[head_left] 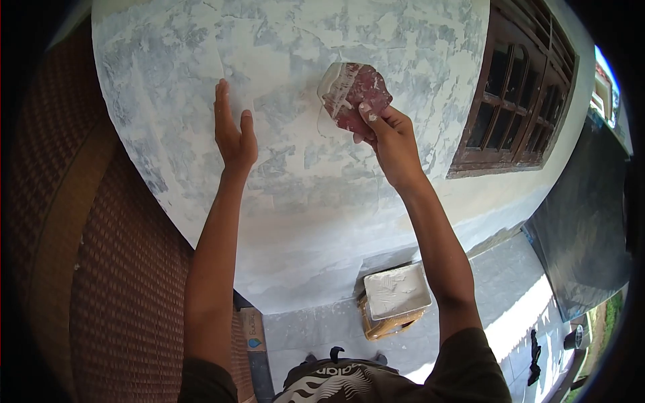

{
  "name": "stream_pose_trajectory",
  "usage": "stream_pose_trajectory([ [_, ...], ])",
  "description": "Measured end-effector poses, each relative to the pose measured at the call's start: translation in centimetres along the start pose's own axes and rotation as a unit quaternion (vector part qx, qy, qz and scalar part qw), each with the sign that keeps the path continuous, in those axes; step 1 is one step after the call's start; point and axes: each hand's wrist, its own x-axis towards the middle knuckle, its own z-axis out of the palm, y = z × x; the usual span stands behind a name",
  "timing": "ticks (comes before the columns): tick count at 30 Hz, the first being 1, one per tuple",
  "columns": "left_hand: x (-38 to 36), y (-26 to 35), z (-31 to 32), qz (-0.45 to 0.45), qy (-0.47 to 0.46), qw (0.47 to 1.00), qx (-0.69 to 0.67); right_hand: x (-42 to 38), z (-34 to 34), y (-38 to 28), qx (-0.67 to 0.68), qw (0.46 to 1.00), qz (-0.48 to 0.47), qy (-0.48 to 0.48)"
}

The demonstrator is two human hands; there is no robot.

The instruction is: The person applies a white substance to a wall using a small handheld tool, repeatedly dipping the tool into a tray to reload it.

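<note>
My right hand [386,138] grips a dark red flat scraper [359,97], thumb on its face. White paste coats the scraper's left edge, which lies against the patchy grey and white wall [289,87]. To the left, my left hand [235,134] is raised beside the wall with its fingers stretched up and its thumb apart, holding nothing. Below, a rectangular tray of white paste [396,290] rests on a yellowish stool [386,327] near the foot of the wall.
A brown wooden window [514,94] is set in the wall at right. Woven brown panels [127,282] line the left side. A cardboard box [252,329] stands low at left, and a dark sheet [581,215] leans at right above the tiled floor [484,295].
</note>
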Motion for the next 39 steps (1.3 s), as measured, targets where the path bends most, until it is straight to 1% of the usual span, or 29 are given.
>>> stream_pose_trajectory([
  [1,-2.2,1.4,0.6,-0.014,-0.028,0.999,-0.004,-1.1,-1.1,0.5,0.001,1.0,0.015,0.002],
  [3,-6.3,4.3,2.0,-0.043,-0.072,0.996,-0.009,-3.2,-3.6,1.2,0.08,0.993,0.073,0.039],
  [4,-8.4,5.6,2.8,-0.054,-0.088,0.995,-0.019,-4.2,-5.2,2.0,0.078,0.992,0.086,0.039],
  [6,-12.4,8.2,4.5,-0.081,-0.108,0.991,-0.011,-6.2,-8.7,4.0,0.121,0.986,0.11,0.035],
  [9,-17.8,11.9,7.2,-0.165,-0.14,0.976,-0.034,-10.0,-13.4,5.3,0.11,0.979,0.159,0.058],
  [13,-24.6,17.1,10.9,-0.206,-0.168,0.961,-0.073,-15.1,-20.9,8.5,0.105,0.966,0.219,0.083],
  [15,-27.7,19.6,12.4,-0.243,-0.186,0.949,-0.072,-17.6,-24.0,10.0,0.109,0.954,0.253,0.114],
  [16,-29.3,20.9,12.9,-0.264,-0.201,0.94,-0.076,-19.2,-25.5,10.9,0.107,0.949,0.273,0.117],
  [21,-34.8,25.3,15.8,-0.304,-0.257,0.915,-0.065,-24.1,-31.5,14.5,0.071,0.93,0.33,0.147],
  [24,-37.6,26.5,17.0,-0.327,-0.281,0.899,-0.077,-27.0,-33.7,16.7,0.049,0.918,0.359,0.163],
  [29,-43.7,26.9,17.0,-0.368,-0.325,0.868,-0.074,-32.2,-35.7,21.0,0.033,0.892,0.404,0.2],
  [32,-47.5,26.3,16.8,-0.385,-0.355,0.85,-0.064,-35.2,-36.9,24.4,0.012,0.863,0.455,0.221],
  [34,-50.1,26.0,16.4,-0.399,-0.371,0.837,-0.06,-37.3,-37.5,26.8,0.017,0.839,0.475,0.266],
  [35,-51.2,25.8,16.1,-0.405,-0.376,0.831,-0.063,-38.3,-37.7,28.0,0.014,0.834,0.482,0.268],
  [37,-53.4,25.4,15.7,-0.42,-0.381,0.821,-0.066,-40.2,-38.1,30.5,0.032,0.835,0.467,0.29],
  [39,-55.4,24.9,15.4,-0.434,-0.392,0.809,-0.053,-42.0,-38.6,33.2,0.026,0.822,0.493,0.284],
])
